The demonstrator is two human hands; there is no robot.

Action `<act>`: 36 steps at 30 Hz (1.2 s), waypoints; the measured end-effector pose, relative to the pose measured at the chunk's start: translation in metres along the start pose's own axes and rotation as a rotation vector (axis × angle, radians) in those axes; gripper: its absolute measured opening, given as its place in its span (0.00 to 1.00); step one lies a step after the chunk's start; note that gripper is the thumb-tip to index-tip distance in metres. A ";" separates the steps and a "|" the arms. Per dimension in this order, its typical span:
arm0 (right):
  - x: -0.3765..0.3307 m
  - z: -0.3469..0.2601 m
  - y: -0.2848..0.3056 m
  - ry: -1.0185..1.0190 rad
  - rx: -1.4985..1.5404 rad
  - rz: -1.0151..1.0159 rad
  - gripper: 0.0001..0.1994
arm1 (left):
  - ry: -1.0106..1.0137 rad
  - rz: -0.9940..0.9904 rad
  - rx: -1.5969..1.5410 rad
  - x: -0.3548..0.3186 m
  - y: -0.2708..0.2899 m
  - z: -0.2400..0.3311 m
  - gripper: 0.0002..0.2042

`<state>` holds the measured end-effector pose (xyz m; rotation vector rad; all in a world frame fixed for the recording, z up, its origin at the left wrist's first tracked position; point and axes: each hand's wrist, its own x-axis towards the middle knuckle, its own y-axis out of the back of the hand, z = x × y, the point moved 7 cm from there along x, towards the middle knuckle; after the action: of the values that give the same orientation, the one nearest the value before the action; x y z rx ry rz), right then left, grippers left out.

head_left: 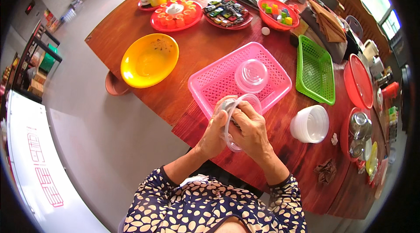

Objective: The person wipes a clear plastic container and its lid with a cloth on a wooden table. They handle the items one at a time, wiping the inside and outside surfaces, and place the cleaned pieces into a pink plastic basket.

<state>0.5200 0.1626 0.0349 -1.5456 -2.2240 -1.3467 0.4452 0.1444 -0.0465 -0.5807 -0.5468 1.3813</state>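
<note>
In front of my chest, both hands are at a clear plastic bowl (230,143) tilted on its side. My left hand (211,135) is closed around its outer left side. My right hand (250,128) reaches into the opening with its fingers curled. Something greyish shows between the fingers, too hidden to name. Just beyond my hands lies a pink perforated plastic basket (204,85). Inside that basket sits another clear plastic bowl (251,76). To the right on the table stands a stack of clear plastic bowls (309,124).
A yellow oval basin (148,61) rests at the table's left edge. A green basket (315,70) and a red basin (358,82) are at the right. Farther back stand a red tray of orange cups (176,15), a plate of small dark packets (226,13) and a basin of colourful blocks (278,14).
</note>
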 end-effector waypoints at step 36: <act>-0.006 0.020 0.016 -0.054 -0.668 0.075 0.31 | 0.062 0.034 0.001 -0.003 -0.003 -0.007 0.34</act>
<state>0.5435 0.1740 0.0291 -1.8304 -1.7991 -2.1870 0.4513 0.1408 -0.0498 -0.6321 -0.4883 1.3914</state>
